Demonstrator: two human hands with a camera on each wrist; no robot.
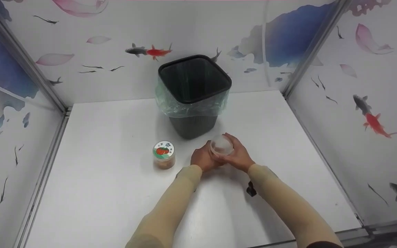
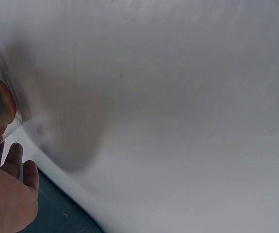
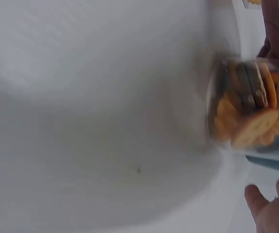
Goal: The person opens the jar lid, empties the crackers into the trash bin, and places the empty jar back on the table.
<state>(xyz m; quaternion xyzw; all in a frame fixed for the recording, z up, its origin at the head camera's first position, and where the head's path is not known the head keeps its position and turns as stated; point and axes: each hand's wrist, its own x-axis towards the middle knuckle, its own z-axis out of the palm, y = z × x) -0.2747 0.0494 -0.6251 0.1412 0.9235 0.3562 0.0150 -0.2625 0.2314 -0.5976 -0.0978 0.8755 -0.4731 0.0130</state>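
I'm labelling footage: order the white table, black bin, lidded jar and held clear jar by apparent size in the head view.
1. White table
2. Black bin
Unranked: lidded jar and held clear jar look alike, the latter partly hidden.

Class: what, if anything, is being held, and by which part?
A clear jar: the left hand grips its side, the right hand its upper edge.

Left arm point(image 1: 172, 201) and right arm point(image 1: 284, 199) extend forward in tan sleeves, converging at the wrists. Left hand point(image 1: 204, 158) grips, knuckles up; right hand point(image 1: 240, 156) meets it, thumb and fingers curved in a grip.
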